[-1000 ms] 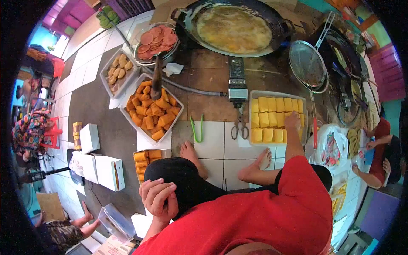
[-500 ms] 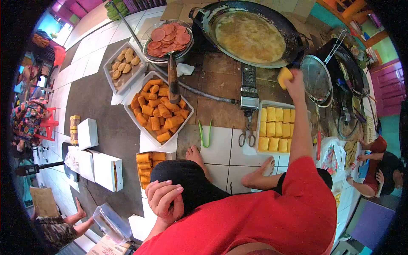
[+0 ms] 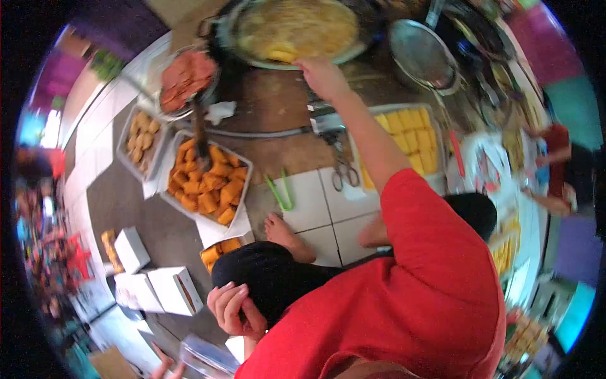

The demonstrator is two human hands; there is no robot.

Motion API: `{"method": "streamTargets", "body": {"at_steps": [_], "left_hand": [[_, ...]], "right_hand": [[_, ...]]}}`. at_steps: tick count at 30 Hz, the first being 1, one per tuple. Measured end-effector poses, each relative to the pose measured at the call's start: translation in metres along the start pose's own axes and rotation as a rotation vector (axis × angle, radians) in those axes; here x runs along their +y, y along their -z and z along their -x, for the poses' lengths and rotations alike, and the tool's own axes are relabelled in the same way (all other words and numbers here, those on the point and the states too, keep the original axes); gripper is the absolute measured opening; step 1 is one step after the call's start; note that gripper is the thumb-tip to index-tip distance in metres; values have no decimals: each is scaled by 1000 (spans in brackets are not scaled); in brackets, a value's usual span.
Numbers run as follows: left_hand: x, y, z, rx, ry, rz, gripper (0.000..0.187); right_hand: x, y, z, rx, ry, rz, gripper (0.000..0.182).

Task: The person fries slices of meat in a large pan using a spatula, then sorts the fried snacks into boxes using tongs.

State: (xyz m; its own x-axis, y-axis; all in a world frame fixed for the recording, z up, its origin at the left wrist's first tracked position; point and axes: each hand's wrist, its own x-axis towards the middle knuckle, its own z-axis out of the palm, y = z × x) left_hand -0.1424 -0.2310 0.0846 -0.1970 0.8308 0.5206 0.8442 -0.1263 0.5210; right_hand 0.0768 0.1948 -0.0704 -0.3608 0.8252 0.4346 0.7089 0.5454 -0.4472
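My right hand (image 3: 324, 79) reaches over the near rim of the big wok (image 3: 221, 38), its fingertips pinched at one end of a yellow roll (image 3: 281, 55). The roll lies low against the bubbling oil (image 3: 303, 28); blur hides whether it is fully in. My left hand (image 3: 237, 311) rests by my bent knee, fingers loosely curled, with nothing seen in them. Under my right forearm stands a plastic tray (image 3: 433, 114) of uncooked yellow rolls (image 3: 404, 129).
To the left are a tray of browned rolls (image 3: 205, 180), round pale pieces (image 3: 143, 136) and a strainer of reddish discs (image 3: 186, 79). Green tongs (image 3: 285, 192) and scissors (image 3: 345, 174) lie nearby. A wire skimmer (image 3: 421, 54) is right of the wok. Another person's hands (image 3: 552, 202) show at far right.
My right hand has carried the yellow roll left and down to the wok's near edge. The camera view has shifted and turned. My left hand stays curled by the knee.
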Motion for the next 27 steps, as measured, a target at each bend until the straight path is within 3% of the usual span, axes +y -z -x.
{"method": "streamTargets", "body": {"at_steps": [1, 4, 5, 6, 7, 9, 14, 16, 20, 23, 24, 26, 27], "left_hand": [[1, -1, 1, -9, -17, -6, 6], [4, -5, 3, -25, -45, -34, 7], [7, -6, 1, -36, -45, -43, 7], [11, -7, 0, -46, -42, -57, 8], [13, -9, 0, -60, -47, -70, 8], [19, -14, -4, -77, -56, -75, 8], [34, -23, -11, -103, -62, -131, 9], [38, -25, -16, -106, -46, -134, 10], [37, -29, -22, -76, -53, -97, 10], [34, -25, -23, -79, -57, -94, 11], [33, -25, -23, -81, -61, -85, 12], [29, -23, -21, -71, -68, -74, 12], [27, -21, -20, -69, -70, -69, 13]], "right_hand": [[4, 16, 28, 100, -25, -37, 22], [89, 36, 151, 241, -358, 155, 25], [135, 32, 199, 230, -562, 156, 23], [164, 39, 228, 129, -918, 294, 27], [173, 60, 255, -73, -833, 600, 34], [202, 68, 285, -64, -1079, 733, 41], [227, 93, 284, -502, -991, 641, 51], [236, 90, 282, -545, -942, 665, 57], [263, 86, 295, -544, -692, 995, 61], [283, 84, 294, -585, -769, 933, 53], [279, 86, 284, -585, -823, 784, 52], [240, 106, 234, -581, -924, 488, 49], [218, 111, 207, -490, -850, 472, 46]]}}
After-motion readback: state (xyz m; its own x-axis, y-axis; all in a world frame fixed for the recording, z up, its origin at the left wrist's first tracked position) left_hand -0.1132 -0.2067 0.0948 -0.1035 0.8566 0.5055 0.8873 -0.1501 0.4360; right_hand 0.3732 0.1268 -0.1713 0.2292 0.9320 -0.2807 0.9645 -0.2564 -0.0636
